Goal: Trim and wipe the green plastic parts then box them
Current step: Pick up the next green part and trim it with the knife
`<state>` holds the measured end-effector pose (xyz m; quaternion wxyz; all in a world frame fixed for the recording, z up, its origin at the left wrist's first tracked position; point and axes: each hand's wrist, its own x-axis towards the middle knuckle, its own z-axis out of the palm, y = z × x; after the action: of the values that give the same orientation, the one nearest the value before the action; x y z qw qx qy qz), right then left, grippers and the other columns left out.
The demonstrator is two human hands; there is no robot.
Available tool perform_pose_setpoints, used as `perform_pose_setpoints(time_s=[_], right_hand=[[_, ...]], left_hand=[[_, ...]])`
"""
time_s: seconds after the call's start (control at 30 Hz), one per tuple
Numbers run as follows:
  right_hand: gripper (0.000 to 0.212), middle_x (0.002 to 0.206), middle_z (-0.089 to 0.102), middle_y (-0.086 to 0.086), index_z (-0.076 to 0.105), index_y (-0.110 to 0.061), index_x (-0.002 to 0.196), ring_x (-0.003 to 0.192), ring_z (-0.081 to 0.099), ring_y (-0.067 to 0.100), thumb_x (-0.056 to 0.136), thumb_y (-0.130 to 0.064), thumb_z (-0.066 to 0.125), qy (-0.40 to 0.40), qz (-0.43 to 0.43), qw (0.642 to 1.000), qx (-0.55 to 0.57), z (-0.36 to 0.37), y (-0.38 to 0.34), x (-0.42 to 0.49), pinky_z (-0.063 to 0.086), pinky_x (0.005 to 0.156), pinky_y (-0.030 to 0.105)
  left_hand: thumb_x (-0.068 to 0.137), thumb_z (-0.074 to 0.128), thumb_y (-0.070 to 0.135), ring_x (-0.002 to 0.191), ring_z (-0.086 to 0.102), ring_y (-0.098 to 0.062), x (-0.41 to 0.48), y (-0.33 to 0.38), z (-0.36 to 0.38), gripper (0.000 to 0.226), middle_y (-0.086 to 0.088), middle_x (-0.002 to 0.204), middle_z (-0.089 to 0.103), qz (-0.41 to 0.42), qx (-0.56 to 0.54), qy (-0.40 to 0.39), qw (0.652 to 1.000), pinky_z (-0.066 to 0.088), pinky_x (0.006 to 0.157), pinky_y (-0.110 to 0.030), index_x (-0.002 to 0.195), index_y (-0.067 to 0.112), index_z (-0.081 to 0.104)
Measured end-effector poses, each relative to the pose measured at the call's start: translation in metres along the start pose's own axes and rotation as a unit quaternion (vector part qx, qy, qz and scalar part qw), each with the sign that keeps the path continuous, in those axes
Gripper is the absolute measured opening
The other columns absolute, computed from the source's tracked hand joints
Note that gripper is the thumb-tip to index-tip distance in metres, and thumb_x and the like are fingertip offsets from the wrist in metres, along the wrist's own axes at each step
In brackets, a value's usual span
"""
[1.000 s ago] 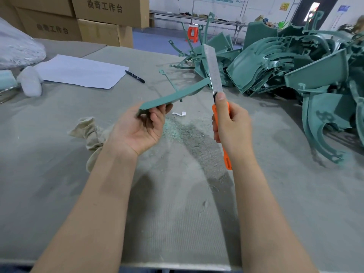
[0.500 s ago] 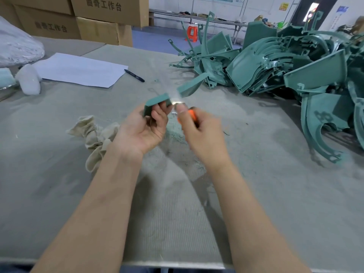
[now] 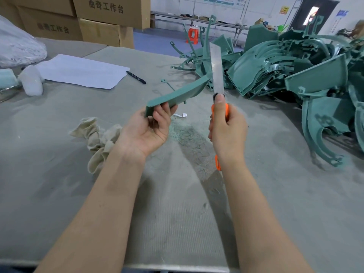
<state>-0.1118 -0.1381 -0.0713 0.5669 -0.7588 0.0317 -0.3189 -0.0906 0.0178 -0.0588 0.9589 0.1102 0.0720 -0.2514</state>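
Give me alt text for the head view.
The left hand grips a green part while the right hand holds an orange-handled knife, blade up beside the part's far end. A rag and piled green parts lie on the table.

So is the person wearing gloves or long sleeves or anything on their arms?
No. The left arm and right arm are bare as far as the picture shows, with no sleeves in view. The left hand and right hand have no gloves, and no watch, bracelet or ring can be seen.
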Motion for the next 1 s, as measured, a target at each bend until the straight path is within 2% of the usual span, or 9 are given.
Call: perform_pose_setpoints(time_s=[0.3,0.57,0.7,0.77,0.8,0.87,0.9,0.93,1.0], right_hand=[[0.073,0.069,0.043,0.031,0.037,0.002,0.071,0.06,0.042,0.043,0.083,-0.069,0.038,-0.027,0.009,0.999,0.021,0.003,-0.006,-0.005,0.043,0.054,0.054],[0.061,0.055,0.038,0.007,0.038,-0.012,0.061,0.05,0.035,0.021,0.082,-0.069,0.042,-0.105,-0.014,0.994,0.015,0.015,-0.006,-0.015,0.037,0.047,0.047],[0.058,0.053,0.043,0.003,0.045,-0.011,0.063,0.047,0.039,0.018,0.086,-0.064,0.044,-0.136,-0.052,0.989,-0.03,0.016,-0.003,-0.017,0.038,0.048,0.041],[0.051,0.049,0.041,-0.004,0.045,-0.015,0.061,0.046,0.038,0.012,0.092,-0.056,0.049,-0.153,-0.09,0.982,-0.061,0.02,-0.003,-0.022,0.032,0.047,0.032],[0.047,0.048,0.04,-0.009,0.044,-0.021,0.059,0.046,0.037,0.009,0.093,-0.053,0.051,-0.166,-0.113,0.976,-0.081,0.023,-0.004,-0.025,0.03,0.048,0.027],[0.044,0.049,0.044,-0.01,0.037,-0.03,0.058,0.051,0.045,0.011,0.092,-0.052,0.054,-0.196,-0.158,0.958,-0.134,0.028,-0.006,-0.032,0.034,0.052,0.025],[0.044,0.052,0.046,-0.008,0.035,-0.032,0.059,0.056,0.05,0.016,0.091,-0.052,0.055,-0.209,-0.175,0.949,-0.158,0.03,-0.006,-0.034,0.037,0.056,0.028],[0.044,0.053,0.045,-0.008,0.033,-0.033,0.058,0.059,0.051,0.02,0.091,-0.052,0.056,-0.22,-0.185,0.942,-0.17,0.03,-0.007,-0.034,0.038,0.058,0.03],[0.046,0.049,0.039,-0.01,0.033,-0.033,0.056,0.055,0.043,0.014,0.091,-0.05,0.058,-0.242,-0.189,0.938,-0.16,0.025,-0.008,-0.033,0.034,0.057,0.028]], left_hand=[[0.075,0.053,0.008,0.033,0.057,-0.015,-0.002,-0.002,0.001,0.038,-0.015,0.052,0.059,-0.016,-0.001,-0.015,1.0,0.043,0.033,-0.019,0.099,-0.021,0.054],[0.062,0.061,-0.006,0.031,0.055,-0.016,-0.003,-0.001,0.003,0.037,-0.016,0.052,0.058,-0.003,-0.016,-0.011,1.0,0.042,0.032,-0.018,0.097,-0.017,0.053],[0.07,0.056,0.005,0.032,0.057,-0.016,0.001,0.0,0.0,0.03,-0.017,0.052,0.059,0.016,-0.027,-0.008,0.999,0.044,0.034,-0.018,0.084,-0.022,0.056],[0.074,0.055,0.007,0.035,0.058,-0.016,0.005,0.0,-0.002,0.026,-0.016,0.052,0.06,0.035,-0.048,0.005,0.998,0.051,0.049,-0.014,0.07,-0.018,0.061],[0.079,0.053,0.007,0.036,0.058,-0.015,0.009,0.0,-0.003,0.029,-0.015,0.051,0.06,0.068,-0.047,0.017,0.996,0.053,0.069,-0.011,0.062,-0.014,0.063],[0.08,0.051,0.005,0.042,0.06,-0.013,0.01,-0.001,-0.005,0.035,-0.013,0.051,0.062,0.124,-0.004,0.039,0.991,0.037,0.104,-0.015,0.051,-0.011,0.064],[0.072,0.052,0.005,0.045,0.06,-0.012,0.008,-0.003,-0.005,0.03,-0.013,0.053,0.063,0.134,0.011,0.032,0.99,0.033,0.107,-0.014,0.051,-0.012,0.064],[0.066,0.053,0.006,0.046,0.06,-0.012,0.006,-0.003,-0.005,0.026,-0.014,0.057,0.063,0.128,0.013,0.021,0.991,0.037,0.101,-0.011,0.058,-0.016,0.065],[0.062,0.054,0.004,0.043,0.06,-0.014,0.003,-0.006,-0.004,0.037,-0.017,0.061,0.062,0.111,0.005,0.009,0.994,0.051,0.066,-0.008,0.089,-0.02,0.059]])
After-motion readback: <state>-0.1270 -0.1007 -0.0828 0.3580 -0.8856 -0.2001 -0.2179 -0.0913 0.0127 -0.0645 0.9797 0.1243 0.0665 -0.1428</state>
